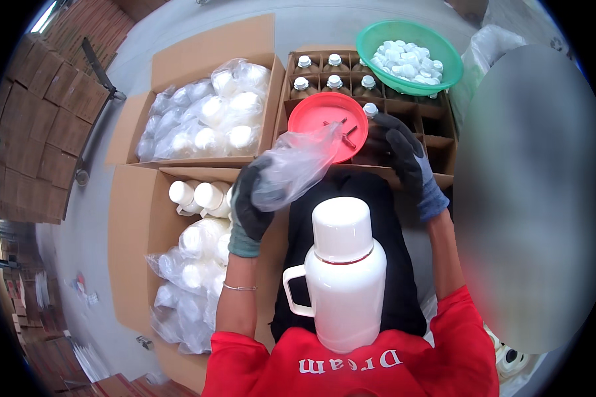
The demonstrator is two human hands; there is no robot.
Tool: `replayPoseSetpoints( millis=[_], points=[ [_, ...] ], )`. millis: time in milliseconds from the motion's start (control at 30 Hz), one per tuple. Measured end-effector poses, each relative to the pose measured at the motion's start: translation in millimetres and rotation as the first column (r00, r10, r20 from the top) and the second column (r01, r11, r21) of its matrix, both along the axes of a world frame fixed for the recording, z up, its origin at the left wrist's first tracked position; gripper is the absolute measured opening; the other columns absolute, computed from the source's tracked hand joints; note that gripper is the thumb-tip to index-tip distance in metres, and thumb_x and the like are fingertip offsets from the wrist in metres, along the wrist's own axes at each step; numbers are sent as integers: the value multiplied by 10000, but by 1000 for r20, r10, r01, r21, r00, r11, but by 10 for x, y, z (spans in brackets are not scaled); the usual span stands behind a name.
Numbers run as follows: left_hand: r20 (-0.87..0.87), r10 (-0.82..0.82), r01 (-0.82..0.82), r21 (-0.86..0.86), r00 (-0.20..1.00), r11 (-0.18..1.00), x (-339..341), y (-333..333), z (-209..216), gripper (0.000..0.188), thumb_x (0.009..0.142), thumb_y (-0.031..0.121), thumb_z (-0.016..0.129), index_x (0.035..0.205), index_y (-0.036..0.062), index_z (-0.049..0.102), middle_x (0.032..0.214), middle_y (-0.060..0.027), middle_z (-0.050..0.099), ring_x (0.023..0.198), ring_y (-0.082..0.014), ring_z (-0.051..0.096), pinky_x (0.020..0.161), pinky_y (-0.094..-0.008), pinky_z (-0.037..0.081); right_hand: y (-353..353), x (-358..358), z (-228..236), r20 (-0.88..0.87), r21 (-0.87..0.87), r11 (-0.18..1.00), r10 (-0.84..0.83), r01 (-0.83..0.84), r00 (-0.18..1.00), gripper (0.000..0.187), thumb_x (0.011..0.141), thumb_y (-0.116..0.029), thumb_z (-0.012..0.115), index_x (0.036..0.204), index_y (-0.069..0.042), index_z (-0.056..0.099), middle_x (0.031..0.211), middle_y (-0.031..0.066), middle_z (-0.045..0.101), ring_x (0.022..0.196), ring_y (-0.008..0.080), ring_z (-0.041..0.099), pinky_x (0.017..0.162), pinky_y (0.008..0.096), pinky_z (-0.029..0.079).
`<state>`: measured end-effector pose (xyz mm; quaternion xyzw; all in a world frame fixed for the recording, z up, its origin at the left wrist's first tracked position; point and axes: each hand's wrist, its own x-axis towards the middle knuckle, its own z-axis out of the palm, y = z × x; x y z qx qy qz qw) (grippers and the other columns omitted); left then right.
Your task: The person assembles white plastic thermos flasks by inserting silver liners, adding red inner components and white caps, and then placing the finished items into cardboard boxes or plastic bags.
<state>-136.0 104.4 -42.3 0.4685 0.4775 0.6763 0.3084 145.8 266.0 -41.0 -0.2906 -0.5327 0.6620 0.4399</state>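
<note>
My left hand (pixel 250 202), in a grey-green work glove, is closed on a clear plastic bag (pixel 297 165). The bag's far end hangs over a red plastic bowl (pixel 321 106) with a few small dark-red pieces in it. My right hand (pixel 407 159), in a similar glove, reaches over a divided carton (pixel 437 155). Its fingers look apart, beside a white-capped bottle (pixel 371 111); the fingertips are partly hidden. A white vacuum jug (pixel 347 291) with a side handle rests on my lap between my arms.
Several capped bottles (pixel 334 83) fill cells of the divided carton. A green bowl (pixel 410 89) of white caps sits on its far right. Two open cartons (pixel 212 41) (pixel 129 251) at left hold white bagged jugs. A large blurred grey shape (pixel 536 198) blocks the right side.
</note>
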Motion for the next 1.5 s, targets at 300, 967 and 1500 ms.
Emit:
replayPoseSetpoints(
  millis=[300, 967, 1500],
  points=[
    [8, -289, 285, -176, 957, 942, 264, -136, -27, 363, 976, 229, 486, 1275, 26, 514, 1198, -83, 580, 1100, -204, 574, 976, -367, 465, 261, -944, -7, 433, 705, 595, 71, -387, 898, 851, 729, -279, 767, 1456, -123, 353, 1469, 176, 350, 1317, 326, 399, 1064, 420, 367],
    [410, -247, 324, -128, 878, 937, 12, -1074, -381, 187, 828, 126, 643, 986, 28, 624, 1022, -149, 627, 1052, -264, 569, 902, -383, 467, -699, 92, 69, 109, 166, 956, -260, 240, 960, 195, 793, -194, 677, 913, -40, 666, 907, 97, 627, 876, 193, 606, 850, 315, 484],
    [533, -381, 639, -729, 756, 247, -30, -1839, 562, 501, 873, 321, 689, 1230, -12, 580, 1051, -67, 677, 931, -123, 638, 782, -269, 525, -2860, 1484, 83, 793, 378, 632, 156, -677, 589, 394, 667, -262, 704, 1000, -77, 607, 1108, 144, 562, 1013, 343, 540, 926, 519, 421]
  ],
)
